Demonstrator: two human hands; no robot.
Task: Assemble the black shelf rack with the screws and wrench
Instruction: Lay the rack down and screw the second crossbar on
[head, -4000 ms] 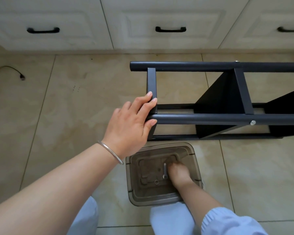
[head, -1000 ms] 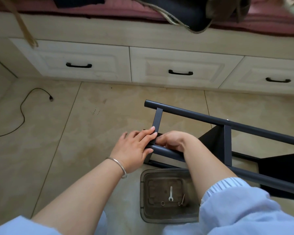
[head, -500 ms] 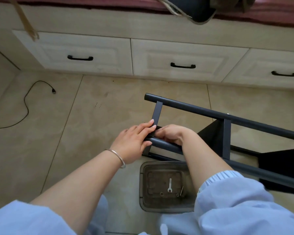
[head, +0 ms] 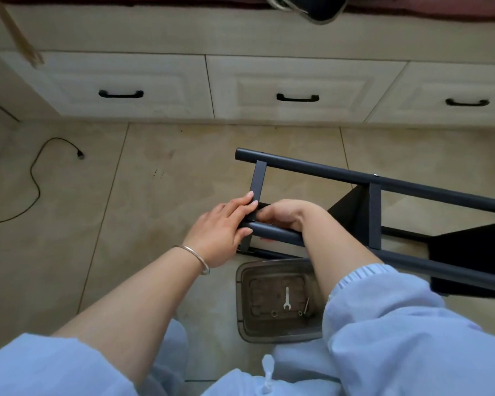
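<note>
The black shelf rack (head: 383,181) lies on its side on the tiled floor, its tubes running off to the right. My left hand (head: 220,230) holds its left end: fingers lie along the short crossbar (head: 259,178) and the thumb hooks under the near tube (head: 277,232). My right hand (head: 289,214) reaches over that tube to the same joint, fingers curled against the crossbar and a fingertip showing below the tube. Anything small in those fingers is hidden. A silver wrench (head: 286,298) lies in the smoky plastic container (head: 242,298), with a screw (head: 307,305) and small rings.
White drawers with black handles (head: 297,97) run along the back under a bed edge. A black cable (head: 35,178) lies on the floor at the left. The container sits between my knees, just below the rack. Black shelf panels (head: 469,252) stand in the rack at the right.
Four seconds ago my right hand was inside the container; it now sits at the rack's left joint beside my left hand. Over the last second both hands have barely moved.
</note>
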